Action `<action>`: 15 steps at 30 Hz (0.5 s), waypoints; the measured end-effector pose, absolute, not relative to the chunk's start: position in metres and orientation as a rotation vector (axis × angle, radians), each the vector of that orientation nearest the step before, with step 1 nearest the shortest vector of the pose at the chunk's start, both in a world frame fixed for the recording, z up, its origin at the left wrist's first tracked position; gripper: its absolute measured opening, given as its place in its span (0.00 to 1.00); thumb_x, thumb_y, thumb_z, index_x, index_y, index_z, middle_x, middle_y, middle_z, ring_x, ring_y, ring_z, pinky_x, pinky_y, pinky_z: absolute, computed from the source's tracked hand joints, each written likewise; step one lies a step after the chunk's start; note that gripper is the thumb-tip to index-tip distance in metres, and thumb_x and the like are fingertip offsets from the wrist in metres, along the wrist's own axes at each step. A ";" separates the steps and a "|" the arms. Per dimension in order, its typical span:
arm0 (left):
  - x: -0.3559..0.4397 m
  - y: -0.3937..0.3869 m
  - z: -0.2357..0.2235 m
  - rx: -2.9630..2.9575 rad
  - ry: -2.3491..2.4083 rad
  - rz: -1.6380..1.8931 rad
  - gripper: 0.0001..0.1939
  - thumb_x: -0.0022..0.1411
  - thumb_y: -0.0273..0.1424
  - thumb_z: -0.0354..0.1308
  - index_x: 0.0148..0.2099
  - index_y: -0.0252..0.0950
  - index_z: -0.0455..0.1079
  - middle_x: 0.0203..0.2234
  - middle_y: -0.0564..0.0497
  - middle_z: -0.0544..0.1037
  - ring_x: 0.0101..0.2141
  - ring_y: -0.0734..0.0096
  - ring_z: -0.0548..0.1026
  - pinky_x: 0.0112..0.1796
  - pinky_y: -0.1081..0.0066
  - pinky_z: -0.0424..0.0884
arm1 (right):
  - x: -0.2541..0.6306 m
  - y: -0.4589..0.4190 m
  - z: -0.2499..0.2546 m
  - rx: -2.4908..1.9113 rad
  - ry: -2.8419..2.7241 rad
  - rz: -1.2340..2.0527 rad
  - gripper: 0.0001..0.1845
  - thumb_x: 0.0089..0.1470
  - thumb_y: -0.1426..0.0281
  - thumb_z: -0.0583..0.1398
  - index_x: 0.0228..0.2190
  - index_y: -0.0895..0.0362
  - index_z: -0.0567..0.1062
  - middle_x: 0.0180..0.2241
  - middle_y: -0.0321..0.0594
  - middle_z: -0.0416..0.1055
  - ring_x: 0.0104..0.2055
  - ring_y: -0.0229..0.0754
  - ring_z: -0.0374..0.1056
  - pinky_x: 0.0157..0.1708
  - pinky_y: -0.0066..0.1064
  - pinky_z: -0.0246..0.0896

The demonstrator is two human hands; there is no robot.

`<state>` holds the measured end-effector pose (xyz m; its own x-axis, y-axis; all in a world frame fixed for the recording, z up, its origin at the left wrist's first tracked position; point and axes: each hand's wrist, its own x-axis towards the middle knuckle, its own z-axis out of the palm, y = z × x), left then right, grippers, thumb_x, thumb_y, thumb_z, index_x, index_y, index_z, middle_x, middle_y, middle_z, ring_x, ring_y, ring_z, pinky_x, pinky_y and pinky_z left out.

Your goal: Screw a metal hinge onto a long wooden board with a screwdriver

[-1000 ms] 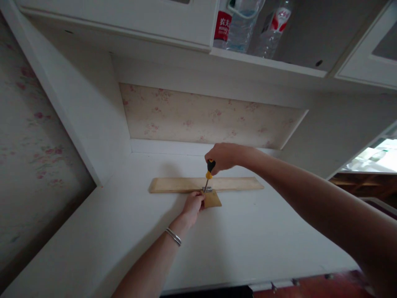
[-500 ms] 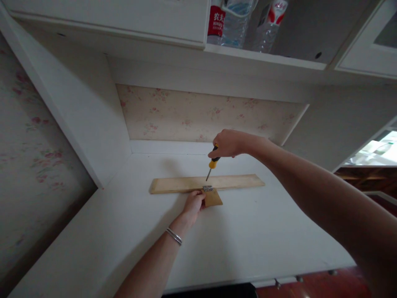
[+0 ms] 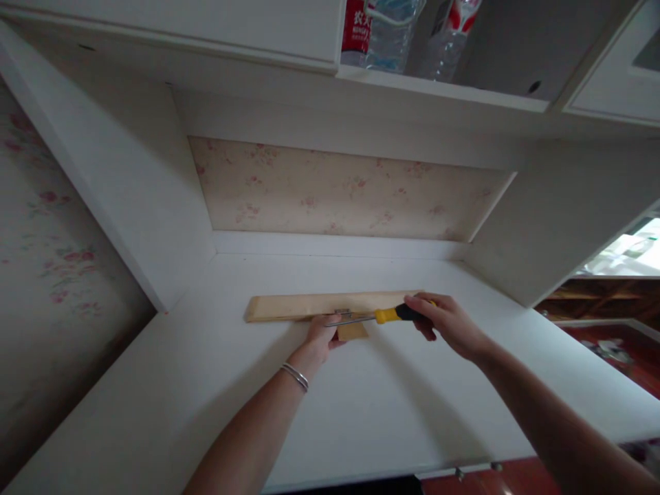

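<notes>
A long pale wooden board (image 3: 289,306) lies across the white counter. At its near edge sits a small metal hinge (image 3: 342,313), partly behind the screwdriver's shaft, with a short wooden piece (image 3: 353,332) on the near side of it. My left hand (image 3: 320,331) is closed on the left edge of that short piece; its fingertips are close to the hinge. My right hand (image 3: 438,317) grips the black end of a yellow-and-black screwdriver (image 3: 388,315). The screwdriver lies nearly level, its shaft pointing left over the short piece, with the tip near my left fingers.
The white counter (image 3: 247,426) has side panels left and right, and floral wallpaper (image 3: 309,192) behind. Overhead, a shelf holds plastic bottles (image 3: 392,38). Small knobs (image 3: 460,474) stick out below the front edge.
My right hand has moved right and down, and the screwdriver has swung from steep to nearly level. My left hand still holds the short wooden piece.
</notes>
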<state>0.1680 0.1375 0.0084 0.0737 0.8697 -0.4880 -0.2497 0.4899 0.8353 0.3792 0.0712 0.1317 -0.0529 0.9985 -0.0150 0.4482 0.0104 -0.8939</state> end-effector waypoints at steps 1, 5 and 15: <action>0.169 0.138 0.009 0.642 1.228 0.939 0.09 0.56 0.29 0.62 0.41 0.34 0.73 0.34 0.46 0.79 0.32 0.66 0.76 0.29 0.70 0.72 | 0.382 0.065 0.117 -1.456 -1.454 1.077 0.25 0.54 0.48 0.58 0.21 0.56 0.69 0.17 0.35 0.63 0.17 0.34 0.56 0.18 0.30 0.48; 0.171 0.140 0.012 0.661 1.306 0.932 0.09 0.55 0.29 0.63 0.40 0.33 0.72 0.35 0.45 0.79 0.32 0.68 0.75 0.28 0.73 0.71 | 0.385 0.042 0.075 -1.302 -0.915 1.329 0.22 0.52 0.50 0.62 0.23 0.55 0.67 0.18 0.33 0.62 0.17 0.33 0.51 0.15 0.28 0.44; 0.069 0.143 0.025 1.552 1.502 0.721 0.20 0.61 0.47 0.56 0.34 0.34 0.74 0.29 0.44 0.79 0.26 0.64 0.75 0.30 0.67 0.70 | 0.400 0.005 0.036 -0.996 -0.490 1.472 0.22 0.54 0.49 0.60 0.32 0.55 0.75 0.20 0.32 0.58 0.16 0.30 0.45 0.15 0.25 0.45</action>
